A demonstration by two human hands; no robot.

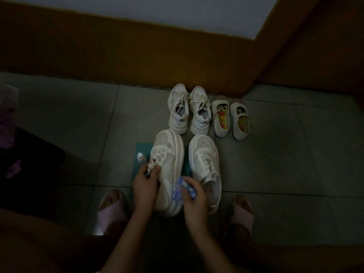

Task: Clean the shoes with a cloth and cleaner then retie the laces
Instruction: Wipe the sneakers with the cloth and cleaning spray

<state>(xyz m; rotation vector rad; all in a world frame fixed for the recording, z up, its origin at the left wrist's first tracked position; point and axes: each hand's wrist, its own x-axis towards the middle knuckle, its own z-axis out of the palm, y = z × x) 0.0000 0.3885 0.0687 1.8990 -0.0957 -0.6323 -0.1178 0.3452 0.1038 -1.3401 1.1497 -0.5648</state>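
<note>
Two white platform sneakers stand on the floor in front of me, toes pointing away. My left hand point(144, 183) grips the left sneaker point(167, 154) at its collar, fingers curled over the lace ends. My right hand point(194, 196) holds a blue and white cloth point(184, 189) against the heel side of that same sneaker. The right sneaker point(205, 160) stands untouched beside it, laces threaded. A small clear bottle with a white cap point(140, 157) stands upright on a teal mat point(142, 150), left of the held sneaker.
A second pair of white laced sneakers point(187, 109) and a pair of white strap shoes point(230, 117) stand further off by the brown wall base. My feet in pink slippers point(111, 210) flank the work. A dark object with purple fabric point(7, 123) lies at the left.
</note>
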